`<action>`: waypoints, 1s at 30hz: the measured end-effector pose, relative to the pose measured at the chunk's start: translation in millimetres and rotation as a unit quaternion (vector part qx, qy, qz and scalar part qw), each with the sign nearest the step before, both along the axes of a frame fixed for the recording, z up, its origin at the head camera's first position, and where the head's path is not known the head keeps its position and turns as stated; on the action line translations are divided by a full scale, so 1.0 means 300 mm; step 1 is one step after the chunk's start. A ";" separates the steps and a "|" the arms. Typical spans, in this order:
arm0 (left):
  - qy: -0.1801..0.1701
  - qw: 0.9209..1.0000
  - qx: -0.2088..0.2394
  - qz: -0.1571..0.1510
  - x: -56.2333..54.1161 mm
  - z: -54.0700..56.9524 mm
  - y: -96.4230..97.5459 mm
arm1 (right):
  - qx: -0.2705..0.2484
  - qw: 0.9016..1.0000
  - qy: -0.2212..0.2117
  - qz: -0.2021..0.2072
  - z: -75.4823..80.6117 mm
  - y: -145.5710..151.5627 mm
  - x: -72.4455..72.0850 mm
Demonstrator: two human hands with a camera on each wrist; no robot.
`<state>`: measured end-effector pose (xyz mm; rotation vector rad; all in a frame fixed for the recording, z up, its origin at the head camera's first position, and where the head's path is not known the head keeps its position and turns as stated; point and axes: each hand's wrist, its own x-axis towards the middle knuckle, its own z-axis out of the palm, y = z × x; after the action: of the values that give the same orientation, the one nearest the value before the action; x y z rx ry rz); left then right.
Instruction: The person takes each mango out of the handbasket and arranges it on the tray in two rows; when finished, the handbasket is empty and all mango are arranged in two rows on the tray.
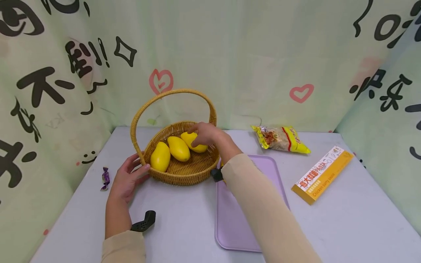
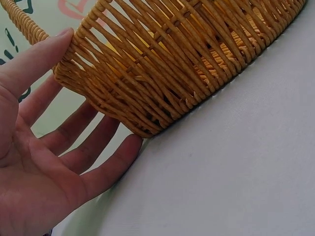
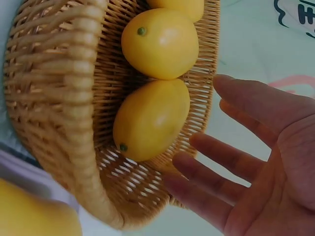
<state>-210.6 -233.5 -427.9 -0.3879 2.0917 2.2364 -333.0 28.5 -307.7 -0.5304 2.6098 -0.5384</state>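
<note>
Holding the left end of the basket [image 1: 184,179] with the left hand [image 1: 126,180], with thumb at the rim beside the foot of the handle [image 1: 179,90] and fingers curved against the outer wall. Extending the right hand [image 1: 207,134] over the basket's far right part, with grip released and fingers spread just beside the rightmost of three yellow fruits [image 1: 178,149]. Set in a row inside the basket, between the two hands: all three. Placed outside the basket, below the right wrist: a fourth fruit [image 3: 37,211], mostly hidden by the arm in the head view. Laid flat under the right forearm, close to the basket: a purple tray [image 1: 236,219]. Supported throughout by a white table [image 1: 177,226], narrowing toward the far edge beyond both hands. Positioned outward of the left hand: a candy [image 1: 105,179] in a shiny purple wrapper. Positioned right of the right hand, near the far edge: a yellow snack bag [image 1: 279,139]. Positioned farther right and nearer the body: a slanted orange-and-white pasta box [image 1: 323,174]. Enclosed beyond the hands and on both flanks by a pale green curtain [image 1: 210,47], printed with black characters and red hearts, hung in soft folds.
</note>
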 end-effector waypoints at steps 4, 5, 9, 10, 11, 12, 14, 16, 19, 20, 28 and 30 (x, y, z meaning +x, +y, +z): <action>0.001 1.000 0.008 0.006 -0.002 0.005 -0.004 | 0.013 1.000 0.001 -0.001 -0.001 -0.026 -0.012; 0.002 1.000 0.009 0.006 -0.003 0.006 -0.003 | 0.016 1.000 0.003 -0.003 -0.001 -0.030 -0.017; 0.006 1.000 0.004 0.007 -0.004 0.003 0.000 | 0.022 1.000 0.008 -0.010 -0.004 -0.038 -0.036; 0.006 1.000 0.002 0.007 -0.004 0.001 -0.001 | 0.020 1.000 0.005 -0.013 -0.006 -0.039 -0.039; 0.006 1.000 -0.002 0.008 -0.004 -0.001 -0.001 | 0.019 1.000 0.002 -0.013 -0.008 -0.041 -0.043; 0.006 1.000 -0.005 0.009 -0.003 -0.004 0.000 | 0.019 1.000 0.000 -0.013 -0.011 -0.042 -0.046; 0.007 1.000 -0.006 0.011 -0.003 -0.009 0.003 | 0.024 1.000 0.000 -0.013 -0.016 -0.042 -0.052; 0.010 1.000 -0.002 0.011 -0.005 -0.015 0.010 | 0.029 0.999 0.001 -0.020 -0.022 -0.037 -0.057; 0.017 1.000 0.004 0.010 -0.008 -0.020 0.024 | 0.033 0.999 0.005 -0.031 -0.032 -0.031 -0.060; 0.018 1.000 0.003 0.011 -0.007 -0.021 0.026 | 0.034 0.999 0.001 -0.032 -0.035 -0.032 -0.060; 0.012 1.000 -0.013 0.012 0.003 -0.019 0.012 | 0.043 0.999 -0.019 -0.021 -0.071 -0.058 -0.055; 0.009 1.000 -0.014 0.013 0.003 -0.017 0.009 | 0.038 0.999 -0.013 -0.024 -0.078 -0.060 -0.058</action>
<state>-209.7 -230.7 -433.1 -0.4013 2.1416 2.2357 -350.3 10.5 -331.0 -0.4338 2.6125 -0.4552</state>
